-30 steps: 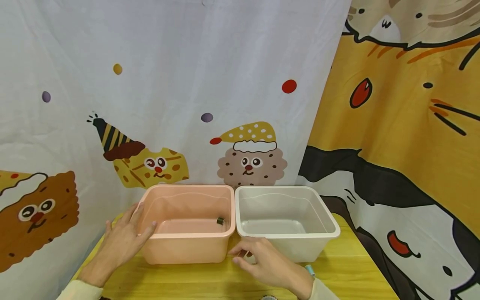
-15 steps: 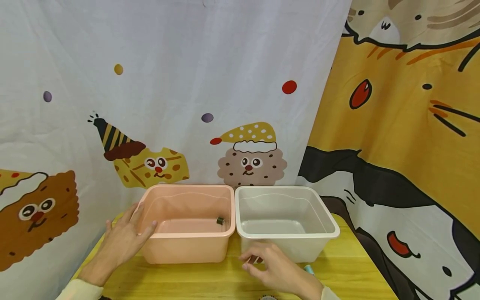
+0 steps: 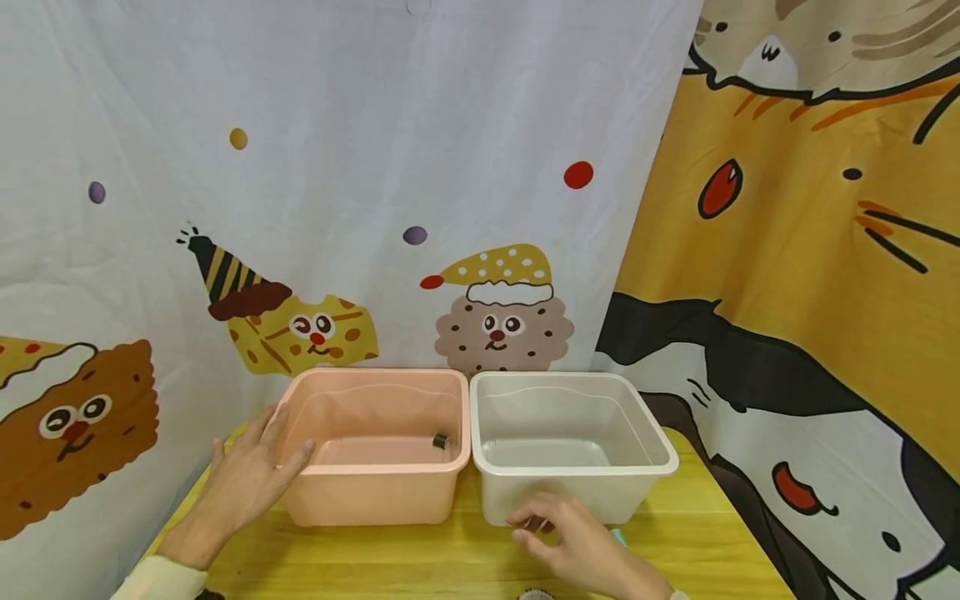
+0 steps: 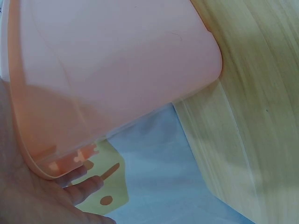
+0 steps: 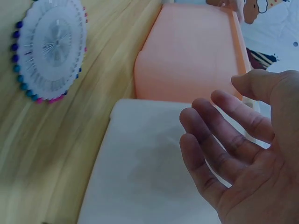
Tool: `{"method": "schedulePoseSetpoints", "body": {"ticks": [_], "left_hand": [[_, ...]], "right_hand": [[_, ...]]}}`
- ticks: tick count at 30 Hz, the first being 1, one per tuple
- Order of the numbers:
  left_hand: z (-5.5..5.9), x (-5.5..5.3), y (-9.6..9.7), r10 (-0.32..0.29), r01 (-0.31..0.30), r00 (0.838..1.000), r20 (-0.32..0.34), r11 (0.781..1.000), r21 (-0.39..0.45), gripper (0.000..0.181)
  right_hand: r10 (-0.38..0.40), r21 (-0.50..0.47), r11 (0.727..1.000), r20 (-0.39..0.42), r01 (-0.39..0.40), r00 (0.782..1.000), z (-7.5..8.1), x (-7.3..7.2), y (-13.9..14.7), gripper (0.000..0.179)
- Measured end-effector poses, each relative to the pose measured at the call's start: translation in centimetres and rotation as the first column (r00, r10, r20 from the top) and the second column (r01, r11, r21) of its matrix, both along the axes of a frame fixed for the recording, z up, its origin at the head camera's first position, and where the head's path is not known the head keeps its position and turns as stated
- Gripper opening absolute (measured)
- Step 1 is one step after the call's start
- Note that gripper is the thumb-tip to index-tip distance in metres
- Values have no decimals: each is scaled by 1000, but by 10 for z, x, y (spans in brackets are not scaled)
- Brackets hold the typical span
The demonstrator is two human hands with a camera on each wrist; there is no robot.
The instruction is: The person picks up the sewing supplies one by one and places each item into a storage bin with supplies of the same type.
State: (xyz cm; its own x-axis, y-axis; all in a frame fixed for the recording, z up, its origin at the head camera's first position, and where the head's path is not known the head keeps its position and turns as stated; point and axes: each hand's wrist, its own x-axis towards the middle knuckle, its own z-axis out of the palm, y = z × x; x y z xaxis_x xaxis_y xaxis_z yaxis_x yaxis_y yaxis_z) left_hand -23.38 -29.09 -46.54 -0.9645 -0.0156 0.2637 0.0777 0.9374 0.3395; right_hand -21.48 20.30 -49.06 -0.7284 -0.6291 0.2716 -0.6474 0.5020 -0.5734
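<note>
No text, label, brand, number or sign can be read in any view.

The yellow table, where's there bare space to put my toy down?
There's bare table in front of the pink bin, between the left hand and right hand, and right of the teal thing. The visible floor of the white bin looks bare too. It's crowded in front of that bin: right hand, teal thing, pin wheel.

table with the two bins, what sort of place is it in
Probably a makeshift tabletop work corner: cartoon-printed cloth hangs behind, and the table bears a pink bin, a white bin and a disc of ball-headed pins.
</note>
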Motion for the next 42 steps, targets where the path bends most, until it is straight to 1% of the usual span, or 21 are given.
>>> {"method": "schedulePoseSetpoints", "body": {"ticks": [5,9,12,16,18,23,26,29,31,34,38,41,42], "left_hand": [[0,-1,0,-3,3,1000,14,1000,-1,96],[0,-1,0,3,-3,1000,16,1000,-4,96],[-1,-1,-1,4,-4,1000,8,1000,-3,95],[-3,0,0,2,-2,1000,-23,1000,-6,93],[-3,0,0,1,-1,1000,-30,1000,-8,92],[-2,-1,-1,-2,2,1000,-19,1000,-9,92],[-1,-1,-1,-3,3,1000,-24,1000,-7,93],[-1,-1,-2,-2,2,1000,-22,1000,-4,93],[-1,-1,-2,-2,2,1000,-17,1000,-3,93],[0,-1,-1,-5,5,1000,-12,1000,1,93],[0,-1,-1,-6,6,1000,-12,1000,4,94],[0,-1,-1,-4,4,1000,-5,1000,4,94],[0,-1,-1,-3,3,1000,-4,1000,3,94]], "right_hand": [[-66,50,997,123,60,990,-3,1,12,13],[-93,67,994,174,82,980,-3,1,20,17],[-108,63,993,160,99,981,-5,2,26,15],[-136,69,989,102,130,985,-9,5,35,11],[-144,69,988,92,138,985,-11,5,40,10],[-156,49,987,87,152,984,-12,4,50,10],[-154,26,988,39,153,987,-14,4,54,9],[-150,6,989,-26,150,988,-18,4,59,9],[-154,2,988,-41,154,987,-19,4,63,10],[-180,12,984,-14,180,984,-19,3,70,10],[-227,53,973,63,224,972,-15,1,79,11],[-238,63,971,99,232,966,-13,0,86,11],[-238,63,970,97,233,966,-13,0,88,12]]}}
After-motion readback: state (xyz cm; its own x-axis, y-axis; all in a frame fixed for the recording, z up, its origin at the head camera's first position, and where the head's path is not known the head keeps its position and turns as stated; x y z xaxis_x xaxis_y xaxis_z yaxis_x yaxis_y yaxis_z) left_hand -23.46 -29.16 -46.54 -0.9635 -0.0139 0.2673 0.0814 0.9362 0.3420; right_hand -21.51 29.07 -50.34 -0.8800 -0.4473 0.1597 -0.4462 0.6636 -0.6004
